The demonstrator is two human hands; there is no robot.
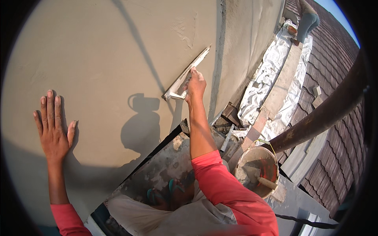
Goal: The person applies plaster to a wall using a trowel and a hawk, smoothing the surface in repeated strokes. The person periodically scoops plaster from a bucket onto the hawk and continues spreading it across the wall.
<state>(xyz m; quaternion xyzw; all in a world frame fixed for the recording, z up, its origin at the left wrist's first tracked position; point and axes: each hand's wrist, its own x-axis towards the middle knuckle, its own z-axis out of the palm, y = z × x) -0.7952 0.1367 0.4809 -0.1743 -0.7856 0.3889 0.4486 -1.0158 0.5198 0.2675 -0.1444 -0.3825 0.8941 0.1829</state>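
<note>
My left hand [54, 133] lies flat with spread fingers against the smooth grey-beige plastered wall [90, 55]. Its fingers point up and nothing is in them. My right hand [195, 84] is closed round the handle of a plastering trowel [199, 59]. The trowel's long, pale blade is tilted, upper end to the right, and is at the wall near its right-hand corner. Plaster smears whiten the trowel. Part of its handle is hidden by my fingers. Rough marks show on the wall above the blade.
A bucket [240, 159] with mortar and a wooden-handled tool [267, 183] stands right of my arm. A dark pole [319, 114] slants beside a tiled roof [334, 165]. Planks [283, 92] lie on silvery sheeting [260, 78]. Another person [308, 23] bends at the far end.
</note>
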